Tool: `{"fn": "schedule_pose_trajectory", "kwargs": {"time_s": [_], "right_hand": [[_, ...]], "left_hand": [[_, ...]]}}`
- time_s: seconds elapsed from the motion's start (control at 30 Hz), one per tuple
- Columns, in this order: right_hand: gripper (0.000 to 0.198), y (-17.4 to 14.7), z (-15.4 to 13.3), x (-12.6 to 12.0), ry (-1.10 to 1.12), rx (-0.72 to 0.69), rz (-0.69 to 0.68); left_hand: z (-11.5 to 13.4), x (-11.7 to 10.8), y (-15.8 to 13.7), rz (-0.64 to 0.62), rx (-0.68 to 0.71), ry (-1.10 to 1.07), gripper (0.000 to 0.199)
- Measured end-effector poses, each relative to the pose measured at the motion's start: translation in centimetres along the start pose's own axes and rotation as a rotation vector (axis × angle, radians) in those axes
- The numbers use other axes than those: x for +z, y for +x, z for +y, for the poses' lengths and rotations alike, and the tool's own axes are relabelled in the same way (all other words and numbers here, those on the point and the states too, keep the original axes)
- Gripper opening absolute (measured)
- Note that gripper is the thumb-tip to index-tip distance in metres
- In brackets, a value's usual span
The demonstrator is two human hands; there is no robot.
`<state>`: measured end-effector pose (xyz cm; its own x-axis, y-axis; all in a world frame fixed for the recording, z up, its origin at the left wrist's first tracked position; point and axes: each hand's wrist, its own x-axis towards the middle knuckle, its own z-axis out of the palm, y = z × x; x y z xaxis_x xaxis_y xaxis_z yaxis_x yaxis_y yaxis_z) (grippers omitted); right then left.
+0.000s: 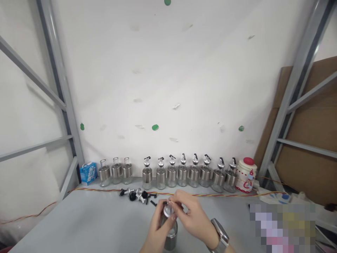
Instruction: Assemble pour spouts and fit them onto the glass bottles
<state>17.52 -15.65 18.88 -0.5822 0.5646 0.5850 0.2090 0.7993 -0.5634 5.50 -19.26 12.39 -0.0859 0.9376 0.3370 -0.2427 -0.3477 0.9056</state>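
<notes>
A glass oil bottle [171,241] with a steel sleeve stands upright at the table's front. My left hand [157,230] is closed around its neck, just below the silver pourer spout [167,211]. The fingers of my right hand [190,216] pinch at the top of that spout, by a small black flap [165,202]. My fingertips partly hide the flap. Beyond my hands lies a small heap of loose silver and black pourer spouts [137,195], with several loose black flaps [153,203] beside it.
Along the wall stand several bottles with pourers [183,175] and three open-necked bottles [116,171]. A blue box [88,173] is at the left end, a cream jar with red lid [244,175] at the right. A twisted red-yellow wire [210,195] crosses the grey table [79,221].
</notes>
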Motion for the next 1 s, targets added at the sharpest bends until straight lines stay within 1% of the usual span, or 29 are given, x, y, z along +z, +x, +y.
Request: {"fn": "schedule_pose_trajectory", "kwargs": {"time_s": [0.07, 0.13, 0.2, 0.3, 0.33, 0.37, 0.5, 0.63, 0.7, 0.77, 0.93, 1.0], "right_hand": [[0.020, -0.2, 0.0, 0.1, -0.007, -0.018, -0.003], [0.021, -0.3, -0.1, 0.1, -0.024, -0.029, -0.009], [0.020, -0.2, -0.3, 0.0, -0.045, -0.041, -0.025], [0.018, 0.0, -0.5, -0.2, -0.078, -0.061, -0.057], [0.018, 0.1, -0.5, -0.3, -0.088, -0.065, -0.063], [0.018, 0.1, -0.6, -0.4, -0.093, -0.068, -0.065], [0.019, 0.1, -0.6, -0.4, -0.084, -0.058, -0.065], [0.021, 0.0, -0.5, 0.0, -0.065, -0.044, -0.031], [0.020, 0.0, -0.5, 0.1, -0.053, -0.043, -0.012], [0.020, -0.1, -0.5, 0.3, -0.043, -0.041, -0.007], [0.020, -0.7, -0.4, 0.7, -0.031, -0.033, -0.010], [0.019, -0.8, -0.4, 0.8, -0.022, -0.028, -0.007]], "left_hand": [[-0.5, 0.0, -0.1, 0.063, -0.008, -0.036, 0.038], [-0.6, 0.2, -0.2, 0.104, -0.006, -0.016, 0.042], [-0.4, 0.4, -0.2, 0.142, 0.011, 0.065, 0.043], [0.6, 0.9, -0.3, 0.236, 0.033, 0.199, 0.039], [0.9, 1.0, -0.4, 0.255, 0.033, 0.221, 0.039], [1.1, 1.1, -0.4, 0.246, 0.025, 0.230, 0.039], [1.0, 1.0, -0.3, 0.175, -0.026, 0.149, 0.043], [0.5, 0.5, -0.2, 0.122, -0.063, 0.068, 0.034], [0.4, 0.5, -0.3, 0.121, -0.057, 0.054, 0.032], [0.3, 0.7, -0.4, 0.163, -0.046, 0.033, 0.033], [0.2, 1.7, -0.7, 0.341, -0.048, -0.021, 0.039], [0.1, 1.8, -0.7, 0.365, -0.051, -0.020, 0.040]]}}
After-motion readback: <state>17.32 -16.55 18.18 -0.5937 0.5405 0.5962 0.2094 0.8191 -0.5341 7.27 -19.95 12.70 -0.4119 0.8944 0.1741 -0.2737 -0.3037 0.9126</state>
